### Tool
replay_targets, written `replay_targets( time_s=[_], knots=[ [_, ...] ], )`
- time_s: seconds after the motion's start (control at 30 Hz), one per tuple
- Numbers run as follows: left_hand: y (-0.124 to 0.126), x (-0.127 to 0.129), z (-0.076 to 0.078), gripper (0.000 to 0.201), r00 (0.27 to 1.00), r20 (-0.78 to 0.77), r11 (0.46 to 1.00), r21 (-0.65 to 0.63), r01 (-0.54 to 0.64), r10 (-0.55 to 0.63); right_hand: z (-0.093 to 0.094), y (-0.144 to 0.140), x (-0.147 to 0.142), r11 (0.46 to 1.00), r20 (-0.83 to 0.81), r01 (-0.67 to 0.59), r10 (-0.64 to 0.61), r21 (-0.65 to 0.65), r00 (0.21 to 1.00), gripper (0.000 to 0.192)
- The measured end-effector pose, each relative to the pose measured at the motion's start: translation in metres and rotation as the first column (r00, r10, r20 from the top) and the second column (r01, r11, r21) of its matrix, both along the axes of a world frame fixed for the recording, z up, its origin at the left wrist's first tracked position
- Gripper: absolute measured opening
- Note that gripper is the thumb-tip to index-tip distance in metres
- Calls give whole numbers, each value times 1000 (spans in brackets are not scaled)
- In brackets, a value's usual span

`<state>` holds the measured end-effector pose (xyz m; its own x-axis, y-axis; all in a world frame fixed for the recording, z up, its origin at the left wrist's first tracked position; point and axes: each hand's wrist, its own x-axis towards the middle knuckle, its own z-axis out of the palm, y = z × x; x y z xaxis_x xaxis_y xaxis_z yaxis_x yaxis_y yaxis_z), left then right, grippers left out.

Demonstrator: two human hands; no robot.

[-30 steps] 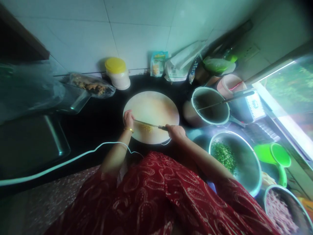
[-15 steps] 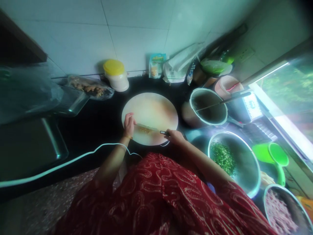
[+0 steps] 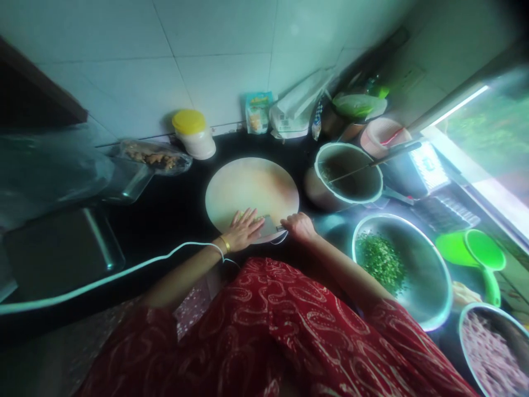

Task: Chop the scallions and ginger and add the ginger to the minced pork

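Observation:
A round, pale cutting board (image 3: 248,182) lies on the dark counter. My right hand (image 3: 301,227) is closed around the handle of a kitchen knife (image 3: 270,225) at the board's near right edge. The broad blade lies nearly flat over the near part of the board. My left hand (image 3: 243,231), a yellow band at its wrist, rests palm down with fingers stretched out over the blade's left part, hiding it. A few pale minced bits (image 3: 240,216) show by its fingers; what lies under the blade is hidden.
To the right stand a deep pot (image 3: 351,184), a metal bowl (image 3: 425,275) with chopped greens (image 3: 380,262), a green dipper (image 3: 475,251) and a bowl of pinkish meat (image 3: 490,353). Behind is a yellow-lidded jar (image 3: 193,135). A white cable (image 3: 157,255) crosses on the left.
My left hand has gone from holding the blade's tip to lying flat over the blade. The knife has moved toward me and turned from edge-down to nearly flat.

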<state>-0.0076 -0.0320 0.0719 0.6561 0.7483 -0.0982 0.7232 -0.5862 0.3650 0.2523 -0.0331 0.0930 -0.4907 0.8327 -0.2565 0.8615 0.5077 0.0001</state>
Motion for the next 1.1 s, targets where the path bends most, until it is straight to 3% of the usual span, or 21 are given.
replay_targets(
  time_s=[0.17,0.33,0.43,0.57,0.73,0.87,1.0,1.1],
  knots=[
    [-7,27,-3,60,1000,-6,999,44,-26,26,1,-3,-7,998,8,-59,59,28,998,32],
    [-5,39,-1,62,991,-39,992,5,-124,125,6,-9,-1,998,18,-30,29,52,999,33],
    [-4,35,-6,61,985,-44,986,19,-167,168,12,-14,9,998,27,14,-16,61,1000,32],
    [-3,18,-23,60,977,-45,977,54,-206,209,22,-22,29,993,27,92,-94,80,995,32],
    [4,-8,-39,57,951,-69,954,7,-301,301,31,-36,59,973,74,200,-210,117,975,30],
    [1,-5,-21,56,941,13,937,89,-338,338,32,-41,65,965,110,228,-242,132,964,30],
    [-15,25,3,51,989,55,977,157,-147,140,28,-39,48,976,89,180,-191,123,977,30],
    [-23,38,5,51,998,21,988,140,-67,64,27,-38,35,981,64,154,-162,122,985,32]
  ],
)
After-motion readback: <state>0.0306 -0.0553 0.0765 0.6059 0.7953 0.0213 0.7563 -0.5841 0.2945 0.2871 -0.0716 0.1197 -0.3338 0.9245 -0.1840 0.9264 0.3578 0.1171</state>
